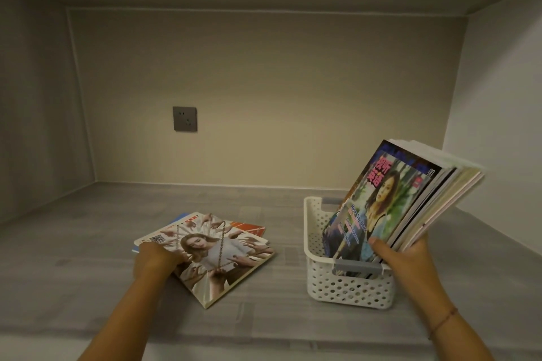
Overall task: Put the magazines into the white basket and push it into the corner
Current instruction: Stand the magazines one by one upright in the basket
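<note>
Gripping a tilted magazine bundle [410,199] in the white basket [346,287], right hand [401,258]; left hand [155,261] curled round the top magazine [228,255].

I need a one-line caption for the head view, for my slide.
Right hand holds magazines tilted in the white basket; left hand grips another magazine beside it.

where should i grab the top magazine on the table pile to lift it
Take the top magazine by its left edge, coming from the left, where the left hand grips it. It lies flat and skewed on the pile, so that edge likely juts out enough to reach under.
</note>
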`<action>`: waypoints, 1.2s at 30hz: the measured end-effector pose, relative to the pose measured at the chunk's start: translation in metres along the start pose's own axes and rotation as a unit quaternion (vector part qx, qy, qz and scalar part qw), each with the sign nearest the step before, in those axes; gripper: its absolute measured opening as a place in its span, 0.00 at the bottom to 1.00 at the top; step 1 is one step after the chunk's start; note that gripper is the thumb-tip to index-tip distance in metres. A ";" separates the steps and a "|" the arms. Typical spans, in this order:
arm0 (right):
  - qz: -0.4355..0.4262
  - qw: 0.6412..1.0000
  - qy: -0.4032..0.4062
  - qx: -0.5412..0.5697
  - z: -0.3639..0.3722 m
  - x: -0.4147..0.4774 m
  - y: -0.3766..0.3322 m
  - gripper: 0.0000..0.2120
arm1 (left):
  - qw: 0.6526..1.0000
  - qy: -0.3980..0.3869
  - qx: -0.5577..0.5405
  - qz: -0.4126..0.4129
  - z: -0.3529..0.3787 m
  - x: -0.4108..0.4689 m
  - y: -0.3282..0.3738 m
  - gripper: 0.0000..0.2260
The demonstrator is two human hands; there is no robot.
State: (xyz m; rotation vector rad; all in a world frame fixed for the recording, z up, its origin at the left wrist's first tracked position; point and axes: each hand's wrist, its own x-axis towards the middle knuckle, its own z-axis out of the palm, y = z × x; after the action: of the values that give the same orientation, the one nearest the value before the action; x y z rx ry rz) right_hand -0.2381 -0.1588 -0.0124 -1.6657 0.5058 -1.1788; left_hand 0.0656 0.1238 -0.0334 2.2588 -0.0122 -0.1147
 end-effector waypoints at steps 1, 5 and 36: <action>0.000 1.000 -0.001 0.001 0.000 0.000 0.000 0.29 | 1.000 -0.014 0.007 -0.006 -0.002 0.000 0.001 0.30; 0.002 1.000 -0.001 -0.001 -0.001 0.000 0.000 0.29 | 0.998 -0.053 -0.019 -0.026 -0.005 0.003 -0.001 0.16; 0.009 1.000 -0.002 -0.004 0.000 0.002 0.004 0.29 | 0.898 0.157 -0.332 0.241 0.026 -0.083 0.088 0.04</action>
State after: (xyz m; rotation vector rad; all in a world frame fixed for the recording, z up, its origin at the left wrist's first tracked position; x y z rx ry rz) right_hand -0.2368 -0.1620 -0.0149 -1.6662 0.5232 -1.1618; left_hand -0.0162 0.0518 0.0240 1.5106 -0.3123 0.4508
